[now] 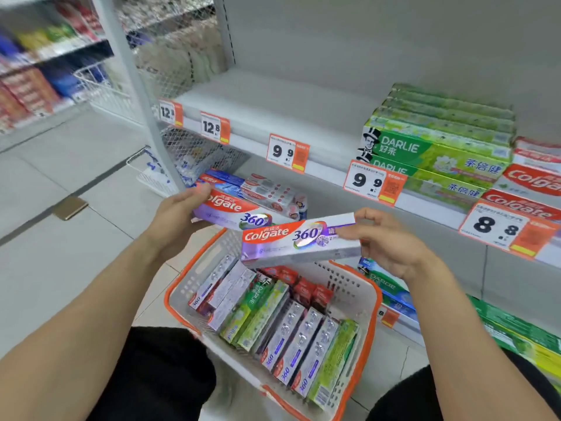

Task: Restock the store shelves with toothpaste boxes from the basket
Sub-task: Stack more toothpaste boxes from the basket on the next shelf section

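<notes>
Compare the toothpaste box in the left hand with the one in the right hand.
The left hand grips the left Colgate 360 box at its end near the lower shelf, while the right hand pinches the right Colgate 360 box above the basket. The right box partly overlaps the left box. Both share the purple-and-red Colgate 360 design.

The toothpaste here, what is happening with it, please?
A person is crouched at a store shelf with a basket of toothpaste boxes in front of them. The left hand holds one Colgate 360 box, and the right hand pinches the end of a second one above the basket. The shelf is bare on its left part; Darlie boxes are stacked further right.
</notes>
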